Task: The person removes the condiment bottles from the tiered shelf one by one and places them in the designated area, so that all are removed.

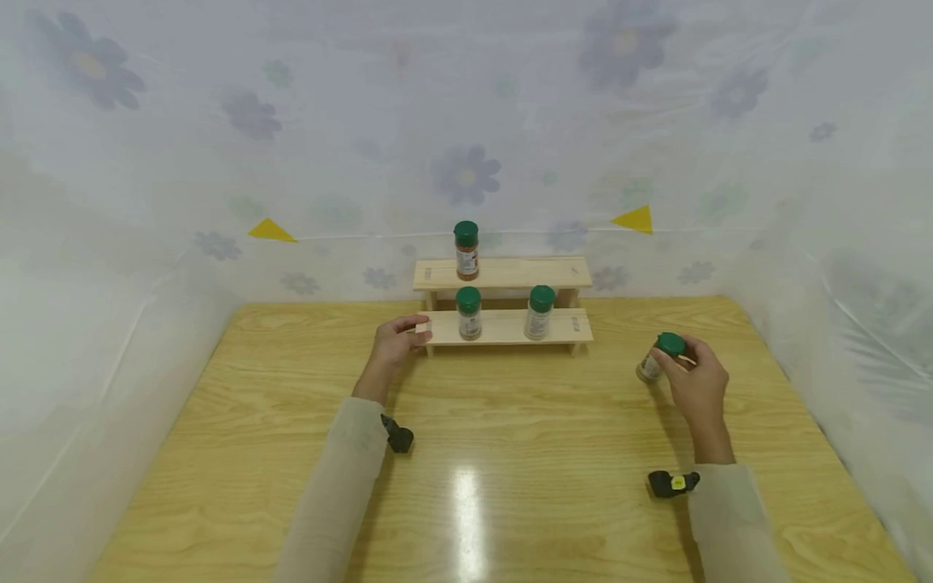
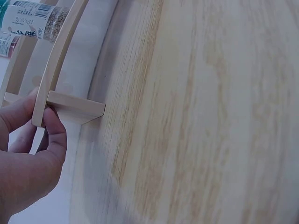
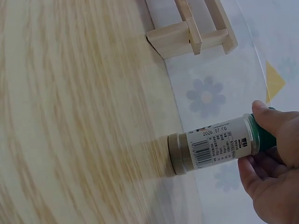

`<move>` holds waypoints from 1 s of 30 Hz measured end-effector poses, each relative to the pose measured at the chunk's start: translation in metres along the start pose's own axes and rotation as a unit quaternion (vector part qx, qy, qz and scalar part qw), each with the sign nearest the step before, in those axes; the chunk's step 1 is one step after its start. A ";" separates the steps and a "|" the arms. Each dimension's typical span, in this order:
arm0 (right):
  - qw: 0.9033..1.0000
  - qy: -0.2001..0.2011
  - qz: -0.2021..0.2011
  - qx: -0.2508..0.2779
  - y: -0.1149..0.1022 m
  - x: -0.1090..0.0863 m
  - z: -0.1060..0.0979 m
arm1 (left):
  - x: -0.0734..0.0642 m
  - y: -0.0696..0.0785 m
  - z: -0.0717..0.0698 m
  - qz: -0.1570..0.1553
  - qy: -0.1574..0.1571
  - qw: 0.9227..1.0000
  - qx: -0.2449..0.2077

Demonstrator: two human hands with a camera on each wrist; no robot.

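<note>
My left hand (image 1: 394,343) pinches the left end of the lower shelf of a two-tier wooden rack (image 1: 503,328), thumb above and fingers beneath in the left wrist view. On the right, my right hand (image 1: 698,380) grips a spice jar (image 3: 212,147) by its green cap. That jar has a white label and brownish contents, and it tilts slightly in the head view; whether its base touches the table I cannot tell. A jar with reddish contents (image 1: 466,253) stands on the upper shelf, toward the left. Two more green-capped jars, one left (image 1: 470,314) and one right (image 1: 539,313), stand on the lower shelf.
The rack stands at the back of a wood-grain table (image 1: 510,453), close to a flowered white sheet (image 1: 364,121). Yellow triangles, one left (image 1: 273,230) and one right (image 1: 634,219), are on the sheet. White sheeting also flanks both sides.
</note>
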State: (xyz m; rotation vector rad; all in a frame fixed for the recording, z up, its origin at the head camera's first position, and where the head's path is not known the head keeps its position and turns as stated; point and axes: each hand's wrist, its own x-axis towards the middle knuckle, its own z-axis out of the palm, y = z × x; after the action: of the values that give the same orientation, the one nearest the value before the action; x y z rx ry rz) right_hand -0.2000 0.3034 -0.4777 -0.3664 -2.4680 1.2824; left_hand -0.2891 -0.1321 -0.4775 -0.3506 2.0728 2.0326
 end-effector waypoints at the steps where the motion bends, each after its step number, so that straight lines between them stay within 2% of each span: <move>1: 1.000 -0.002 0.001 -0.003 -0.001 0.000 0.000 | 0.000 0.000 -0.001 0.001 -0.001 1.000 -0.002; 6: 1.000 -0.017 0.001 -0.013 -0.003 0.000 0.000 | -0.002 -0.001 -0.003 0.000 0.000 1.000 -0.002; 11: 0.998 -0.056 0.005 -0.026 -0.007 0.001 -0.007 | 0.001 -0.002 -0.003 0.001 -0.003 1.000 0.006; 19: 0.993 -0.097 -0.015 -0.070 -0.007 0.004 -0.024 | -0.002 0.005 0.009 0.007 -0.017 1.000 0.009; 23: 0.991 -0.104 -0.026 -0.082 -0.009 0.005 -0.030 | -0.003 0.008 0.012 0.001 -0.013 1.000 0.011; 30: 0.993 -0.081 -0.042 -0.070 -0.024 0.011 -0.031 | -0.002 0.006 0.001 -0.004 0.009 1.000 0.018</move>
State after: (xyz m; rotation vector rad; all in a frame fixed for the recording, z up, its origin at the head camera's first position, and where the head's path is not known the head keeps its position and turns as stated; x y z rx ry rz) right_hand -0.1990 0.3170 -0.4393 -0.1967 -2.6875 1.1499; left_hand -0.2885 -0.1306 -0.4715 -0.3721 2.1118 1.9924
